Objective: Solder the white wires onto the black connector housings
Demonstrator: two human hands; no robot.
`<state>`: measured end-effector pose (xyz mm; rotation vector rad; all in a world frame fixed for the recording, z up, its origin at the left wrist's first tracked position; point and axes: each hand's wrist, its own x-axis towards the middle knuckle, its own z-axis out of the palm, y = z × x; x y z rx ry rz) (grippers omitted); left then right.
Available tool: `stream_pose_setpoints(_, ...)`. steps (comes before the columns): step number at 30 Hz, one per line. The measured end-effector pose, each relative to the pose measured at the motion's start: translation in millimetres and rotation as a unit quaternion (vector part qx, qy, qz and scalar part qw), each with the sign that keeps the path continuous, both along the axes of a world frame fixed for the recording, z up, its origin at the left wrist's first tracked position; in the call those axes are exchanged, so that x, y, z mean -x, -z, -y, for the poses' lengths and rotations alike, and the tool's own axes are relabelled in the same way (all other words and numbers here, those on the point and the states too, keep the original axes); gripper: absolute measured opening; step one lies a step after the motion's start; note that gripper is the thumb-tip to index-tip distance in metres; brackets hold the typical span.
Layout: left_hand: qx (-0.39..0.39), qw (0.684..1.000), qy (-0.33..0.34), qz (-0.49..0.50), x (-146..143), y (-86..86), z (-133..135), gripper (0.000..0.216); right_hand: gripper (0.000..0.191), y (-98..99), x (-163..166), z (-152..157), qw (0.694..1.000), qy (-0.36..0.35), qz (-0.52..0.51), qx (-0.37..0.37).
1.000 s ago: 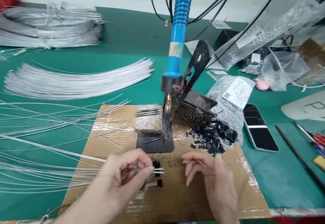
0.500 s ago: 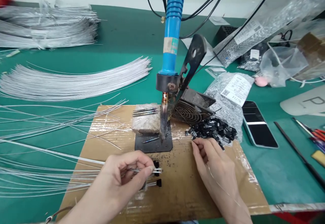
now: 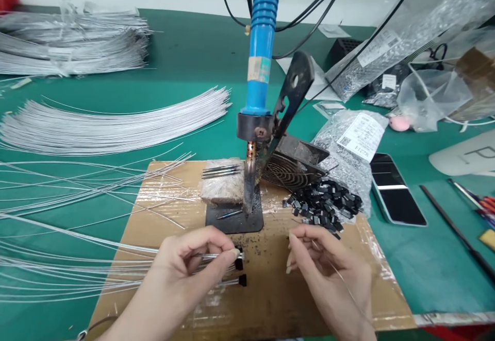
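Observation:
My left hand [image 3: 193,274] is closed in a pinch on thin white wires [image 3: 135,256], whose ends stick out past the thumb. Beside those fingertips lie black connectors [image 3: 242,280] fitted on wire ends over the cardboard. My right hand [image 3: 328,274] is closed, thumb and forefinger together, with a thin solder wire [image 3: 345,283] running across it. A tiny dark bit shows at its fingertips, too small to name. Just beyond that hand is a heap of loose black connectors [image 3: 325,202]. Above and between both hands, a blue-handled soldering iron [image 3: 258,88] points downward in its stand.
A fan [image 3: 292,168] sits behind the iron's tip, beside a wrapped block [image 3: 222,189] carrying several iron tips. White wire bundles [image 3: 116,127] spread on the left. A bagged packet [image 3: 353,140], a phone [image 3: 398,189] and a dark rod [image 3: 456,233] lie on the right.
My right hand has drawn back from the connector heap toward me and slightly left, uncovering more of the heap. My left hand has barely moved and keeps its pinch on the wires.

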<state>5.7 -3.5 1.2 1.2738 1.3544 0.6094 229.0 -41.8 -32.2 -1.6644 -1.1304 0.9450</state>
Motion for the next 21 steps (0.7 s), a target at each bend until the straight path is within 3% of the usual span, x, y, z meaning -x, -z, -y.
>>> stream_pose_setpoints(5, -0.011, 1.000, -0.004, -0.020, -2, -4.1, -1, 0.026, 0.013, -12.7, 15, 0, 0.995, 0.041, -0.089, 0.004)
stream_pose_setpoints(12, -0.090, 0.994, 0.000, -0.058, -3, -8.7, 1, 0.021, 0.012, -18.0, 28, -2, 0.993, 0.015, -0.113, -0.002)
stream_pose_setpoints(21, -0.028, 0.994, 0.030, -0.102, 5, 1.7, 9, 0.029, 0.019, -21.6, 37, -3, 0.981, -0.033, -0.188, 0.037)
